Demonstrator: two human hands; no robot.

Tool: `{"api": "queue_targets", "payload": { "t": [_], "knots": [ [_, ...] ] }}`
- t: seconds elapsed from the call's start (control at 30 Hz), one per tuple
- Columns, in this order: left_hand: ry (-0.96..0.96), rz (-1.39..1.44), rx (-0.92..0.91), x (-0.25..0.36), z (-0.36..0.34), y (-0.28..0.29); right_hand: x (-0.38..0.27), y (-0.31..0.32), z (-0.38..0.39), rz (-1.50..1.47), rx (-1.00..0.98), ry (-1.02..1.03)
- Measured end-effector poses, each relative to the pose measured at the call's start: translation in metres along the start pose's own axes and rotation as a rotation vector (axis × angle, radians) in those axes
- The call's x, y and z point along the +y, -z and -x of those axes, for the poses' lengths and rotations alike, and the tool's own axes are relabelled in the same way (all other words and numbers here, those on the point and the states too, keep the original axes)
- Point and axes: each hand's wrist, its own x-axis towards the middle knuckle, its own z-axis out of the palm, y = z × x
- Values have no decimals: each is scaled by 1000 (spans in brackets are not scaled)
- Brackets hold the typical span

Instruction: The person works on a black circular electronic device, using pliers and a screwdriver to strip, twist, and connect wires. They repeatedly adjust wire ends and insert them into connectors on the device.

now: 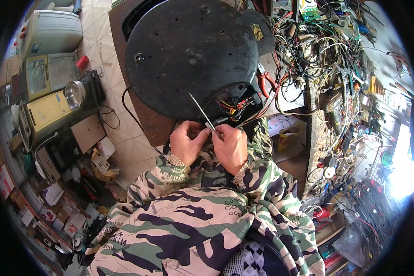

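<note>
A: Far left, floor level?
B: Stack of old beige appliance housings [50,69], a shiny metal pot [75,94] on top of one. Small red cap [82,62] on the tiled floor [101,27] nearby. Cardboard and loose boxes [55,193] lower down.

A: Centre?
B: Large round black appliance base [191,55], upside down on the brown counter [147,119]. Near edge opened, red and yellow wires [232,106] exposed in the gap. Black cable [131,112] trailing off the counter's left side.

A: Hands?
B: Left hand [187,141] curled shut, fingertips pinched together next to the right hand; item inside too small to tell. Right hand [231,146] closed around a thin metal tool [201,112], shaft pointing up and left across the black base. Both hands just below the opened edge, touching each other, camouflage sleeves [170,170] behind them.

A: Right side?
B: Red-handled pliers [266,82] beside the base. Dense tangle of wires and tools [336,60] covering the rest of the counter. Strong glare at the far right edge.
</note>
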Motion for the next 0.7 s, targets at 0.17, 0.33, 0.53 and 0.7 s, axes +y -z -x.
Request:
{"api": "queue_targets", "payload": {
  "t": [0.17,0.33,0.53,0.7],
  "knots": [
    [-422,-350,168,19,6,3,3,-3,5,47,51,40],
    [-463,-341,79,17,1,3,3,-4,8,71,64,31],
    [-399,-369,21,33,-2,7,-2,-2,10,-19,64,-21],
    [-391,-385,-16,34,-7,11,0,-4,12,-21,67,-7]
  ]
}}
